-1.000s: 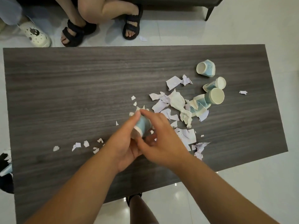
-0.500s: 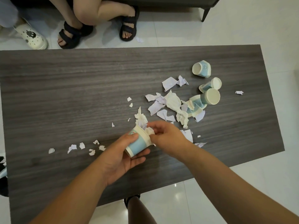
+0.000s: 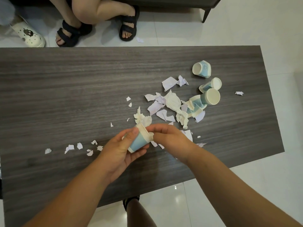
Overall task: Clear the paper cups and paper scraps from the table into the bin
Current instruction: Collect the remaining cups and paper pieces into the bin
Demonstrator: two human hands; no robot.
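Left hand [image 3: 122, 149] grips a blue paper cup [image 3: 139, 141], tilted, mouth turned up and away, held just above the table [image 3: 65, 89]. Crumpled tissue [image 3: 141, 118] and paper stick out of its mouth. Right hand [image 3: 170, 138], fingers curled, pinches paper at the cup's rim. Three more cups [image 3: 210, 95] lie on their sides at far right beside a crushed cup [image 3: 195, 107]; what they hold cannot be told. Paper scraps [image 3: 157, 106] litter the middle, and small bits [image 3: 70, 147] trail left.

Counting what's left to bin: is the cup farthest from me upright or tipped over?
Tipped over. The farthest cup lies on its side on the table, its open mouth facing left.
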